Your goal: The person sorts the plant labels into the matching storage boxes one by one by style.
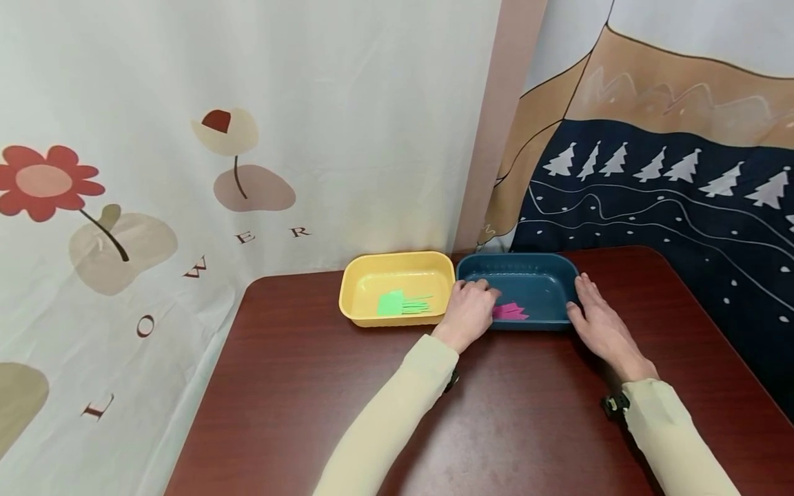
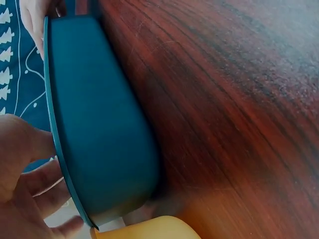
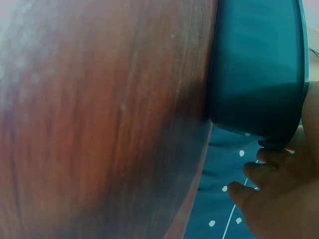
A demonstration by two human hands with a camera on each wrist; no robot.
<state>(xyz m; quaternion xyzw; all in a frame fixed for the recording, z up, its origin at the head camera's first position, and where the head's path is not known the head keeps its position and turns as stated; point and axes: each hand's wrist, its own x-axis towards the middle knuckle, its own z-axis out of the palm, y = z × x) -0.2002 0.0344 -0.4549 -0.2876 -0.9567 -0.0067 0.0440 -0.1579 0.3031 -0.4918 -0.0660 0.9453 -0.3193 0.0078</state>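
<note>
A dark blue plastic basin [image 1: 540, 293] stands on the table, with pink paper-like pieces [image 1: 511, 312] inside near its front left. My left hand [image 1: 470, 310] is at the basin's left end, fingers curled at its rim; in the left wrist view, the thumb and fingers [image 2: 47, 184] lie along that rim. What lies under the palm is hidden. Against the basin's right end rests my right hand [image 1: 604, 331], its fingers fairly straight and touching the outside. The right wrist view shows those fingers [image 3: 261, 172] by the basin's end.
A yellow basin [image 1: 350, 293] adjoins the blue one on the left, holding flat green pieces [image 1: 391, 303] and thin green strips. Both stand near the back edge of a reddish-brown table [image 1: 298, 386]. Printed curtains [image 1: 372, 138] hang close behind and to the sides.
</note>
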